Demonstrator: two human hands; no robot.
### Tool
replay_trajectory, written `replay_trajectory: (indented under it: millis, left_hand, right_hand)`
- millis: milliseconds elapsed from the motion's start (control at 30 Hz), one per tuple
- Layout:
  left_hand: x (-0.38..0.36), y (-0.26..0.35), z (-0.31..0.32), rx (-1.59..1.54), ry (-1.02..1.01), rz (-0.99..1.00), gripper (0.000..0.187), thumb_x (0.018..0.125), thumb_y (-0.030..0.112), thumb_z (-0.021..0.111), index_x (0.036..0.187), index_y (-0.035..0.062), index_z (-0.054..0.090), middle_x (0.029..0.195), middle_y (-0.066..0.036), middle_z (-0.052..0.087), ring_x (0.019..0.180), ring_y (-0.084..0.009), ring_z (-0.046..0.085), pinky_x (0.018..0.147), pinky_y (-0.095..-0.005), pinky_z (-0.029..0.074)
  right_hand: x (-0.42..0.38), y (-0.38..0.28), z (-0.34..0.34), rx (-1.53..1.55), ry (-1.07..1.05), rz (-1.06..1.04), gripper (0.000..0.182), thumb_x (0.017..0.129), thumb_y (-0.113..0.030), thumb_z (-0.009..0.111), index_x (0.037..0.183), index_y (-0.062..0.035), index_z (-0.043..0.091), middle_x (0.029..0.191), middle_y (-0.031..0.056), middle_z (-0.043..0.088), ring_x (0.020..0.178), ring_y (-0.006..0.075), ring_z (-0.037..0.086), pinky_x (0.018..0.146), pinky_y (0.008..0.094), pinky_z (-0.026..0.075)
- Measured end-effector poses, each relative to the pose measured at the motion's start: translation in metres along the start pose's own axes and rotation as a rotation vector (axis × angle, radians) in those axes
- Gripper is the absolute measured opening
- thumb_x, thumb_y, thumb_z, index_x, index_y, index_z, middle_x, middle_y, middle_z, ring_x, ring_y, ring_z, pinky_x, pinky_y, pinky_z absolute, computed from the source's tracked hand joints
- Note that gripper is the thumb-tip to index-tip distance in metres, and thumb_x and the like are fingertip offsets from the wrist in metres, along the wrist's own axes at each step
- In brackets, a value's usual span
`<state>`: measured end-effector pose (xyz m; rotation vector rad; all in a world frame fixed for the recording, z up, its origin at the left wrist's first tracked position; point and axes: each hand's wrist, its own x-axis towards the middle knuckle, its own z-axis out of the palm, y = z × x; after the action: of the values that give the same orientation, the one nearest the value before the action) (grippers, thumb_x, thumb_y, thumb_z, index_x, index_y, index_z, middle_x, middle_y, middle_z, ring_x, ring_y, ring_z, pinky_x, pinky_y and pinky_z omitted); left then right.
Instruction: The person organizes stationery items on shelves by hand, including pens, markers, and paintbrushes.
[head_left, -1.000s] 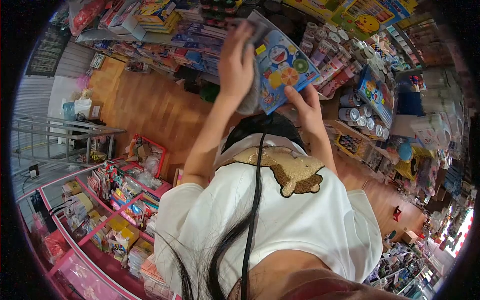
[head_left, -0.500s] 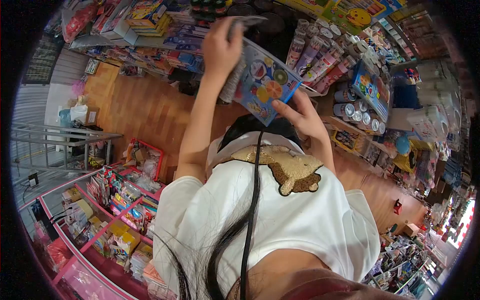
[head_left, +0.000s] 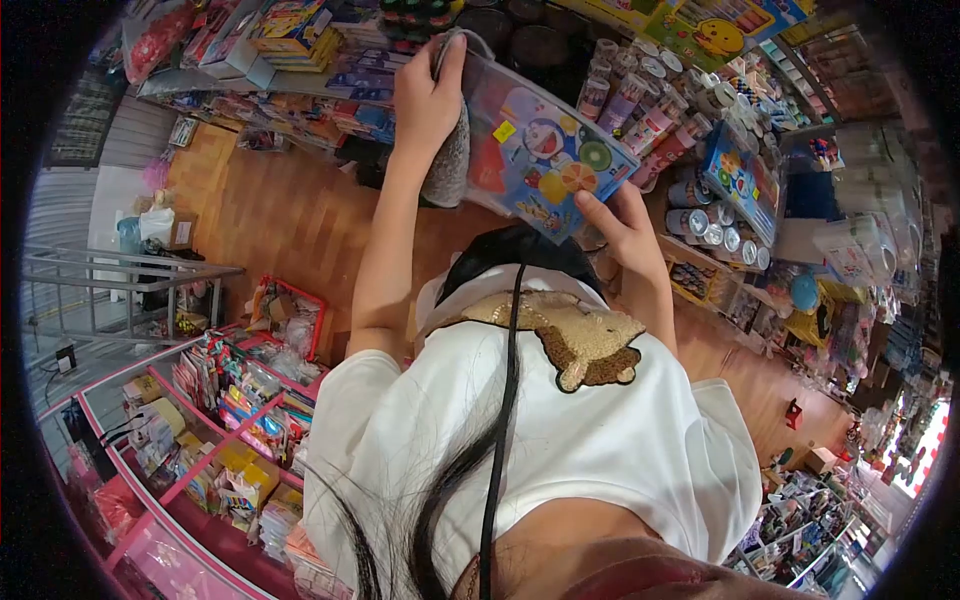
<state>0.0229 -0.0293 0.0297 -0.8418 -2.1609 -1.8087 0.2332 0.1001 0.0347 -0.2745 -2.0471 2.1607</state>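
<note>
My right hand (head_left: 625, 225) grips the lower right edge of a flat blue cartoon-printed pack (head_left: 548, 150), thumb on its front. The pack has fruit pictures, a yellow sticker and a shiny clear covering; it is tilted in front of my body. My left hand (head_left: 430, 95) is closed around a grey cloth (head_left: 448, 165), which hangs down along the pack's left side. Whether my left fingers also touch the pack is hidden by the cloth.
Clear-lidded cylindrical containers (head_left: 650, 110) stand in rows behind the pack. A similar blue pack (head_left: 745, 185) lies to the right. Boxed goods (head_left: 290, 30) fill the shelf at upper left. A pink-framed display case (head_left: 190, 480) is at lower left, above wooden flooring (head_left: 260, 210).
The pack has shifted right and turned to show more of its front, with the yellow sticker now visible. My left hand has come slightly left and down, the grey cloth hanging lower.
</note>
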Motion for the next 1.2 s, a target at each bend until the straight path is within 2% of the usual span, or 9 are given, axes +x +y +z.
replay_trajectory:
  millis: [167, 267, 300, 433, 533, 633, 733, 800, 1200]
  left_hand:
    - [-0.002, -0.009, -0.002, -0.114, 0.045, -0.25, 0.044, 0.09, 0.038, 0.047, 0.075, -0.0027, 0.056, 0.058, -0.007, 0.052, 0.055, -0.0181, 0.046, 0.059, -0.0318, 0.039]
    - [0.006, -0.025, 0.0, -0.411, 0.047, -0.275, 0.045, 0.09, 0.038, 0.047, 0.069, -0.0015, 0.052, 0.061, -0.002, 0.048, 0.059, -0.0132, 0.043, 0.06, -0.0304, 0.036]
    - [0.005, 0.014, 0.005, -0.326, 0.346, -0.387, 0.045, 0.089, 0.039, 0.046, 0.072, -0.002, 0.053, 0.072, -0.004, 0.052, 0.066, -0.0134, 0.042, 0.064, -0.0309, 0.036]
    - [0.02, 0.002, -0.017, -0.299, 0.446, -0.564, 0.068, 0.083, 0.054, 0.048, 0.117, -0.0049, 0.043, 0.119, -0.014, 0.041, 0.112, -0.0233, 0.038, 0.094, -0.035, 0.03]
    - [0.027, -0.007, -0.022, -0.323, 0.903, -0.335, 0.051, 0.087, 0.045, 0.048, 0.094, -0.005, 0.054, 0.086, -0.009, 0.054, 0.088, -0.019, 0.051, 0.08, -0.0307, 0.038]
    - [-0.003, 0.01, -0.014, -0.217, 0.5, -0.167, 0.04, 0.085, 0.043, 0.053, 0.08, 0.005, 0.063, 0.079, -0.004, 0.061, 0.078, -0.0149, 0.057, 0.075, -0.03, 0.044]
    - [-0.016, 0.05, 0.007, 0.192, -0.145, 0.674, 0.025, 0.078, 0.034, 0.06, 0.069, 0.0107, 0.063, 0.068, -0.002, 0.06, 0.066, -0.0189, 0.059, 0.067, -0.0319, 0.048]
    - [-0.032, 0.072, 0.025, 0.142, -0.225, 0.809, 0.025, 0.076, 0.029, 0.059, 0.069, 0.0056, 0.063, 0.067, -0.009, 0.06, 0.065, -0.0289, 0.059, 0.064, -0.0371, 0.048]
    - [-0.002, 0.051, 0.014, 0.167, -0.228, 0.676, 0.026, 0.078, 0.027, 0.054, 0.067, 0.0038, 0.061, 0.064, -0.012, 0.058, 0.059, -0.0314, 0.055, 0.057, -0.0377, 0.044]
  right_hand:
    - [-0.004, 0.007, 0.0, 0.046, -0.038, -0.119, 0.031, 0.084, -0.012, 0.06, 0.111, 0.0016, 0.054, 0.1, 0.0088, 0.062, 0.09, 0.0133, 0.056, 0.08, 0.028, 0.043]
    - [0.004, 0.001, -0.006, -0.446, -0.082, -0.346, 0.026, 0.08, -0.014, 0.064, 0.1, 0.0017, 0.057, 0.078, 0.0127, 0.063, 0.067, 0.0182, 0.06, 0.063, 0.0294, 0.046]
    - [0.003, -0.001, -0.003, -0.524, -0.048, -0.394, 0.024, 0.079, -0.014, 0.064, 0.096, 0.0015, 0.057, 0.073, 0.0139, 0.061, 0.062, 0.021, 0.059, 0.059, 0.0308, 0.045]
    - [0.001, 0.0, 0.015, -0.624, 0.087, -0.389, 0.02, 0.078, -0.015, 0.063, 0.089, 0.0003, 0.057, 0.063, 0.0172, 0.056, 0.054, 0.0302, 0.055, 0.051, 0.035, 0.041]
    - [0.005, 0.005, 0.012, -0.663, 0.134, -0.435, 0.021, 0.079, -0.016, 0.062, 0.092, -0.0001, 0.056, 0.061, 0.0174, 0.054, 0.055, 0.033, 0.054, 0.05, 0.0367, 0.04]
    - [0.009, 0.005, 0.008, -0.745, 0.119, -0.445, 0.025, 0.08, -0.017, 0.061, 0.097, -0.0003, 0.054, 0.059, 0.0169, 0.052, 0.055, 0.0353, 0.052, 0.051, 0.0387, 0.04]
    - [0.014, 0.003, 0.01, -0.812, 0.087, -0.482, 0.029, 0.08, -0.018, 0.06, 0.101, -0.001, 0.053, 0.057, 0.0164, 0.05, 0.055, 0.0367, 0.051, 0.054, 0.0412, 0.04]
    - [0.019, 0.012, 0.007, -0.899, 0.115, -0.661, 0.028, 0.079, -0.019, 0.061, 0.101, -0.0015, 0.053, 0.057, 0.0163, 0.05, 0.056, 0.0366, 0.052, 0.054, 0.0412, 0.041]
    - [0.007, -0.011, 0.008, -0.758, 0.13, -0.352, 0.028, 0.078, -0.015, 0.06, 0.102, -0.0029, 0.054, 0.058, 0.0162, 0.052, 0.053, 0.0357, 0.053, 0.05, 0.0403, 0.041]
